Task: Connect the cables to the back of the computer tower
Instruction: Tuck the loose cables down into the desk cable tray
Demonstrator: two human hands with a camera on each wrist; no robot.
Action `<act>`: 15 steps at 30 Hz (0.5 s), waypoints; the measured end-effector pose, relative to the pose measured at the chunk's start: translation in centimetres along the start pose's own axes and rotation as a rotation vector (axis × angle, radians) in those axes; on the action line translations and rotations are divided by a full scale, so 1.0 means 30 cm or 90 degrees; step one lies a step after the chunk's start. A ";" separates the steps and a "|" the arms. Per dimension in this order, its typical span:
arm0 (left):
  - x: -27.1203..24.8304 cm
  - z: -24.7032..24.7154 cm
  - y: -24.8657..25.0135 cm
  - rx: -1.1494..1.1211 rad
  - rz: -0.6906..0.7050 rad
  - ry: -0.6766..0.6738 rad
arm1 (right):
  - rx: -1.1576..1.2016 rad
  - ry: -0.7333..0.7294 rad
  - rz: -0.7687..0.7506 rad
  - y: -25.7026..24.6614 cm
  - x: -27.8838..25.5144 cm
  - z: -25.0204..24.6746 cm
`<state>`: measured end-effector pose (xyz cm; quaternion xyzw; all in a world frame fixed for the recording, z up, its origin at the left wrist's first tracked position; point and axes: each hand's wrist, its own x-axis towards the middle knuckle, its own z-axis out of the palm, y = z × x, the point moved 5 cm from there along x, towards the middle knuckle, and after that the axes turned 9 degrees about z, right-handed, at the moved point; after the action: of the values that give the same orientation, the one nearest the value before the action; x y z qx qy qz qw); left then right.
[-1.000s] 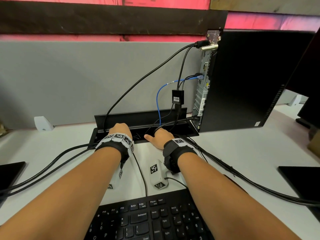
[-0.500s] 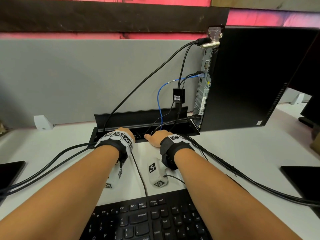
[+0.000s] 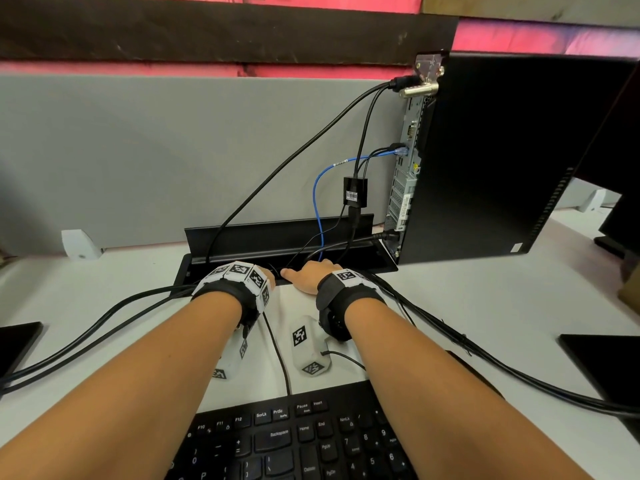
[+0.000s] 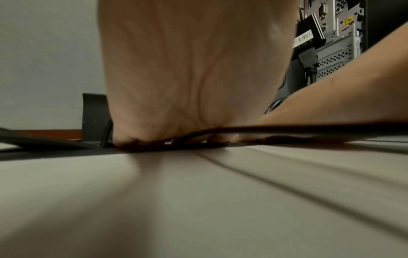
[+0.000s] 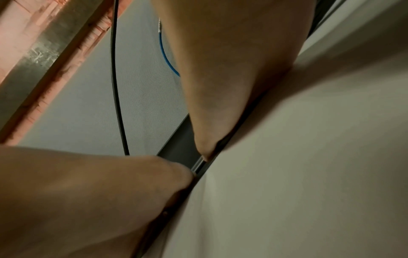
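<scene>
Both hands at desk (image 3: 485,306) cable trough (image 3: 277,237): left hand (image 3: 266,271) and right hand (image 3: 308,275) reach down inside, presumably fishing next cable; fingers hidden, grasp undeterminable. Computer tower (image 3: 502,161) stands rightward, blue cable (image 3: 317,202) plugged in.

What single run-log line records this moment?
left hand: in cable tray | right hand: at tray edge | grasp: hidden | blue cable: plugged into tower
</scene>
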<state>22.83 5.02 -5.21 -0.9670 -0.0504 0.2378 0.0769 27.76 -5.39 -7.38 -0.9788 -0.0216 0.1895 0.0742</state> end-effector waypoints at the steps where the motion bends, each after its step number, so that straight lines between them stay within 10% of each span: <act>1: 0.002 -0.001 -0.001 -0.022 -0.017 0.007 | 0.000 0.003 0.000 0.003 -0.003 -0.001; 15: 0.032 -0.029 -0.034 -0.108 -0.125 0.122 | -0.026 0.037 -0.005 -0.002 0.011 0.003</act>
<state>24.03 6.04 -4.71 -0.9787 -0.1568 0.1303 0.0221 28.04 -5.31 -7.57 -0.9851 -0.0270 0.1605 0.0554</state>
